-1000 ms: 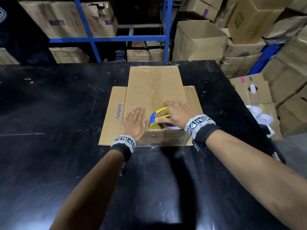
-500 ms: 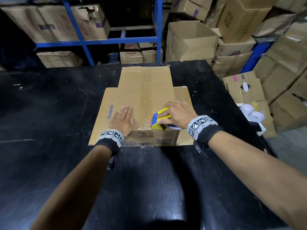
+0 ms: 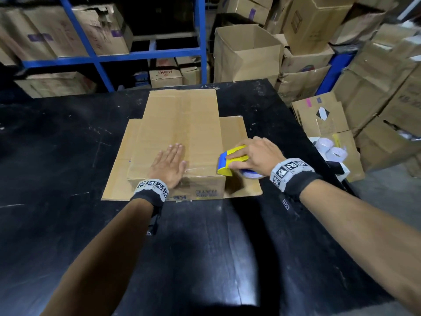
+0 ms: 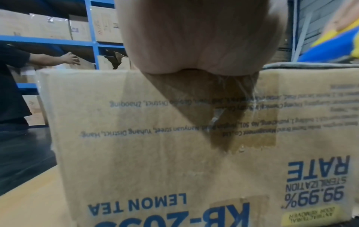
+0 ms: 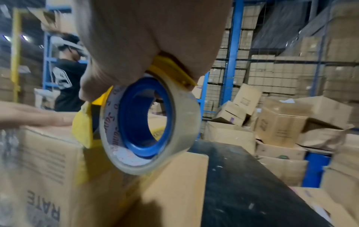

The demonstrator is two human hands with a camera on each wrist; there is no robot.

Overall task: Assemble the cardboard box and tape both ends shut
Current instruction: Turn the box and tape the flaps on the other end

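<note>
On the black tabletop [image 3: 68, 224] the left hand [image 3: 169, 165] lies flat on the cardboard box [image 3: 182, 124], the right hand [image 3: 255, 156] grips the tape dispenser [image 3: 227, 163] at its right edge, so one end looks nearly taped and the other end seems left to do.

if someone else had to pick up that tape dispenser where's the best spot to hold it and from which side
Probably from above, over the yellow top plate of the tape dispenser, as the right hand grips it now. The plate arches over the tape roll, so fingers can wrap its edges while the roll hangs free. Keep off the front end at the cardboard box corner, where the tape pays out.
</note>
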